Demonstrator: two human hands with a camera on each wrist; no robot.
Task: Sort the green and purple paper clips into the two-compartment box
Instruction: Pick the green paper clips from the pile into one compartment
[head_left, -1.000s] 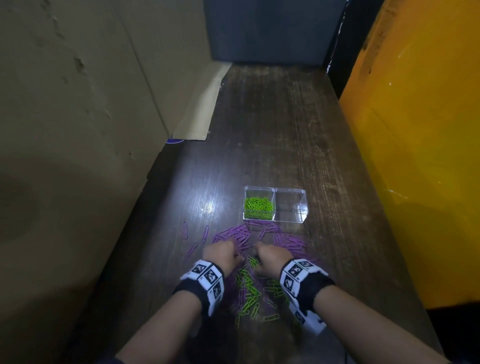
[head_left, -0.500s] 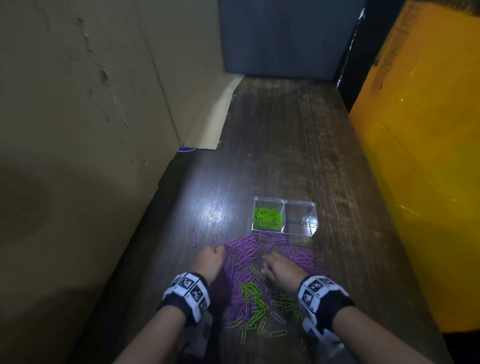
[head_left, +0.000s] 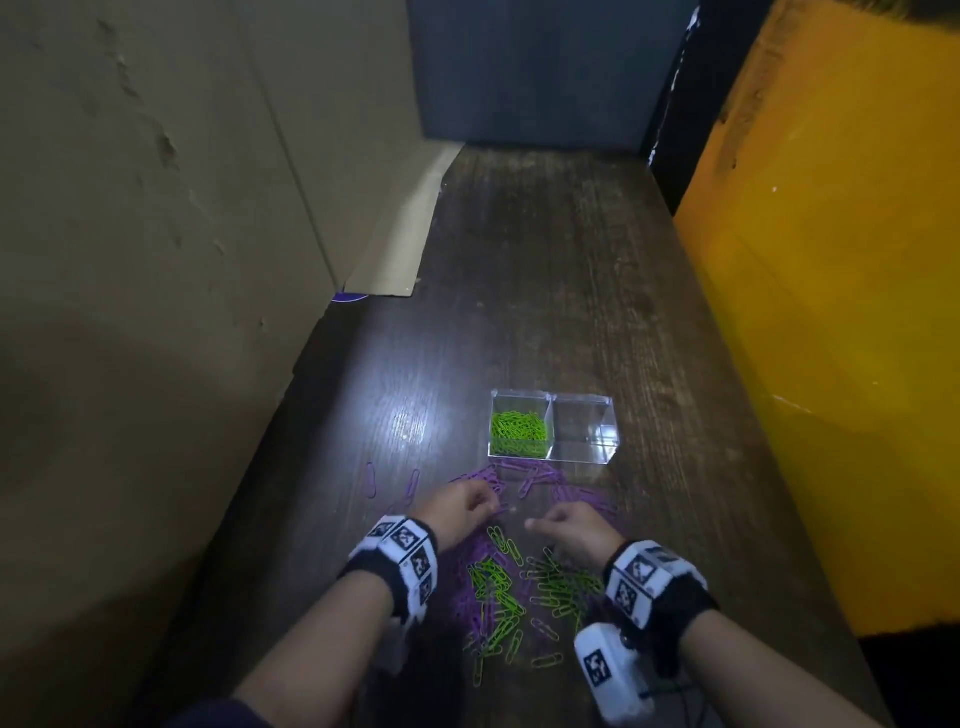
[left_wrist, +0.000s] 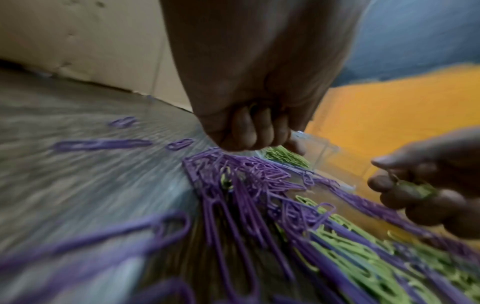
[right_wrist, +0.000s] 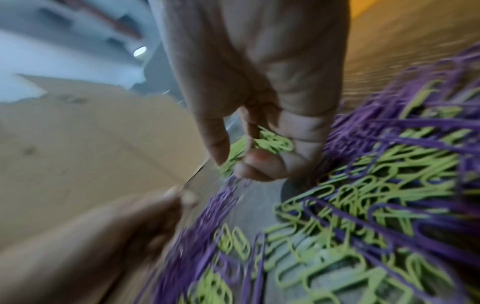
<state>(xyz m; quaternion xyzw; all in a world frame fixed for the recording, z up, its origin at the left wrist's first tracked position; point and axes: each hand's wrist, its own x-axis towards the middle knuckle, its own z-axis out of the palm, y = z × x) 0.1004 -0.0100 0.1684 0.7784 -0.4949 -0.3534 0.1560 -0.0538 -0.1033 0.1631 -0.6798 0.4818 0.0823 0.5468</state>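
The clear two-compartment box (head_left: 555, 427) holds green clips (head_left: 519, 434) on its left; its right side is empty. Purple clips (head_left: 540, 480) and more green lie mixed just before it. The right hand (head_left: 574, 530) has its grip closed on green clips; the left hand (head_left: 457, 506) is curled, contents unclear.

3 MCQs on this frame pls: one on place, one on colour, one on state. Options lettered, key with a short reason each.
1. Where do the sorted green clips lie?
A. left compartment
B. right compartment
C. both

2. What colour are the loose clips nearest the box?
A. green
B. purple
C. yellow

3. What is the right hand doing?
A. lying flat
B. gripping the box
C. holding green clips

Key: A, the green clips fill the left half of the box; B, purple clips lie at its front wall; C, the right hand curls round green clips.
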